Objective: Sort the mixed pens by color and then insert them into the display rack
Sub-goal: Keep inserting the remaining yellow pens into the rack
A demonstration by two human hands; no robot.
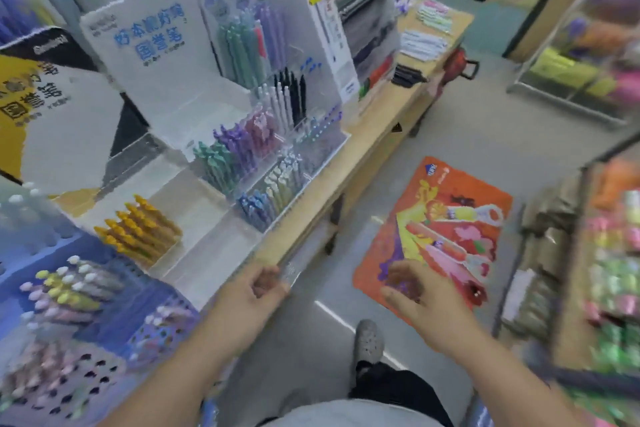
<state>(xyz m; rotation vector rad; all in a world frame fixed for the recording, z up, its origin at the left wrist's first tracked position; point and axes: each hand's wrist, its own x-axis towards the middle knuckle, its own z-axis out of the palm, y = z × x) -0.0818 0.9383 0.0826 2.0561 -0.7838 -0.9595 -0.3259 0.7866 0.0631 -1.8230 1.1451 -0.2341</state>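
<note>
A clear acrylic display rack (pixel 322 163) stands on the wooden shelf and holds pens grouped by color: green (pixel 216 163), purple (pixel 235 139), blue (pixel 252 206) and white (pixel 277 104). Yellow pens (pixel 138 230) lie in a white tray to its left. A blue perforated rack (pixel 114 322) at lower left holds pastel pens. My left hand (pixel 256 288) hovers at the shelf's front edge with fingers curled; whether it holds anything is blurred. My right hand (pixel 415 291) hangs in the air over the floor with loosely bent fingers, holding nothing.
White sign cards (pixel 145 42) stand behind the racks. An orange printed mat (pixel 446 218) lies on the floor. The wooden shelf (pixel 374 146) runs away to the right with more stationery. Shelving (pixel 609 253) lines the right side of the aisle. My shoe (pixel 369 340) is below.
</note>
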